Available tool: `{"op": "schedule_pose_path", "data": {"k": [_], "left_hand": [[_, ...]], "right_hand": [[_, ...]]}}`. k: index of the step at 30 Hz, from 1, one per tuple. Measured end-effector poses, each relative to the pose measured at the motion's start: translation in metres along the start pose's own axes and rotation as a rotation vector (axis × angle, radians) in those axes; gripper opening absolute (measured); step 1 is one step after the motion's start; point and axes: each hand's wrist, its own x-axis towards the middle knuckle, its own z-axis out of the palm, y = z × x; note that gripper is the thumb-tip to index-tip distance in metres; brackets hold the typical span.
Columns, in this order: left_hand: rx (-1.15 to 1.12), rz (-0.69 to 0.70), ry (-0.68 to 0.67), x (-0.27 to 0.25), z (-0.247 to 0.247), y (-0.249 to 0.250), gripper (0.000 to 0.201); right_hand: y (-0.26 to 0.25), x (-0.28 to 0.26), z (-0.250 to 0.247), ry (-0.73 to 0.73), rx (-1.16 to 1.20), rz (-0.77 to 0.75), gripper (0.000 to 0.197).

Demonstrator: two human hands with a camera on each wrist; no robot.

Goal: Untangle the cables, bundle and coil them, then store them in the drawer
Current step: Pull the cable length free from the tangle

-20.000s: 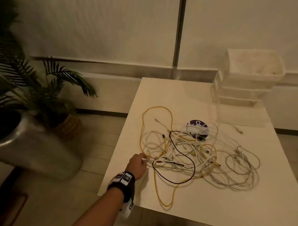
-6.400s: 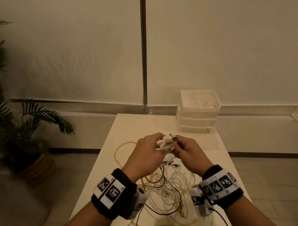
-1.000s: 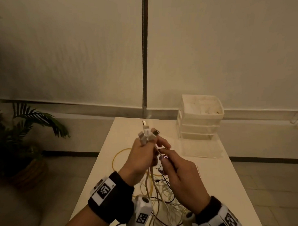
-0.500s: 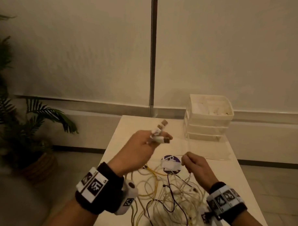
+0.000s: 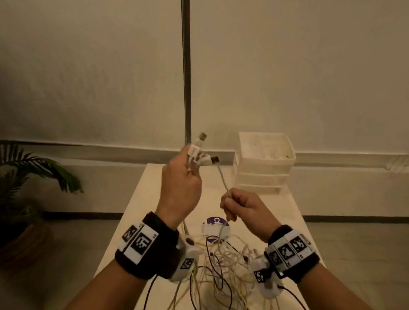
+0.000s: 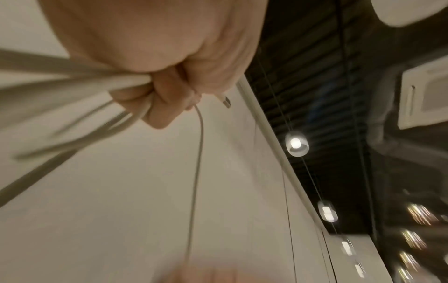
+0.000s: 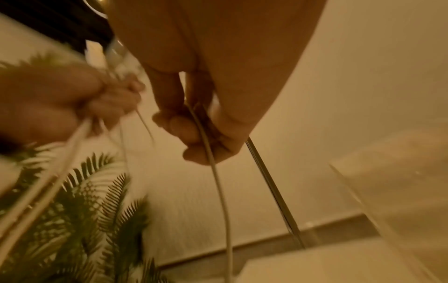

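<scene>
My left hand (image 5: 183, 179) is raised above the table and grips a bunch of cable ends (image 5: 200, 152) whose plugs stick out above the fist. In the left wrist view the left hand (image 6: 155, 90) has curled fingers round several white cables (image 6: 72, 86). My right hand (image 5: 240, 206) pinches one thin white cable (image 5: 222, 178) that runs up to a dark plug beside the left fist. The same cable (image 7: 218, 180) hangs down from the right hand (image 7: 194, 134). A tangle of white, yellow and black cables (image 5: 220, 266) lies on the white table (image 5: 136, 210). The drawer unit (image 5: 263, 164) stands at the table's far right.
A purple and white round roll (image 5: 216, 228) lies on the table among the cables. A potted palm (image 5: 24, 183) stands on the floor to the left. A wall with a vertical metal strip (image 5: 185, 68) is behind the table.
My left hand has lifted the bunch of plugs higher. My right hand has come up from the tangle holding one thin cable, now stretched toward the left hand.
</scene>
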Motion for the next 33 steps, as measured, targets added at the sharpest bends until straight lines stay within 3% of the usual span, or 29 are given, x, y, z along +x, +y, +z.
{"op": "schedule_pose_path", "data": {"k": [4,8,10,11,13,15,17,21,23,27,31,33], "left_hand": [[-0.104,-0.024,0.063,0.018,-0.022,-0.003,0.018],[-0.072,-0.088,0.112,0.003,-0.02,-0.009,0.04],[-0.093,0.006,0.109,-0.007,-0.019,-0.012,0.048],[-0.08,0.077,0.044,-0.011,-0.018,-0.013,0.046],[0.014,0.161,-0.214,-0.021,-0.011,-0.01,0.046],[0.103,0.161,-0.437,-0.028,-0.001,-0.009,0.057],[0.132,0.132,-0.502,-0.031,0.005,-0.01,0.053],[0.151,0.106,-0.455,-0.029,0.01,-0.014,0.014],[0.203,0.136,-0.428,-0.025,0.008,-0.013,0.023],[0.25,0.082,-0.235,-0.01,-0.004,-0.01,0.037],[0.318,-0.054,0.029,0.01,-0.032,-0.015,0.033],[0.373,-0.079,0.097,0.016,-0.04,-0.021,0.029]], "right_hand": [[0.049,-0.011,0.01,0.12,0.138,0.152,0.025],[0.041,-0.01,0.012,0.158,0.386,0.221,0.028],[0.033,-0.01,0.012,0.127,0.429,0.234,0.029],[0.028,-0.01,0.012,0.096,0.434,0.236,0.03],[0.014,-0.01,0.012,0.002,0.407,0.243,0.031],[-0.003,-0.009,0.012,-0.113,0.345,0.238,0.033],[-0.02,-0.007,0.01,-0.183,0.297,0.229,0.031],[-0.033,-0.01,0.009,-0.253,0.358,0.212,0.028],[-0.031,-0.011,0.008,-0.243,0.421,0.198,0.022],[-0.023,-0.016,0.001,-0.244,0.476,0.168,0.023],[-0.011,-0.024,-0.009,-0.217,0.435,0.166,0.022],[-0.005,-0.022,-0.011,-0.16,0.416,0.171,0.022]]}}
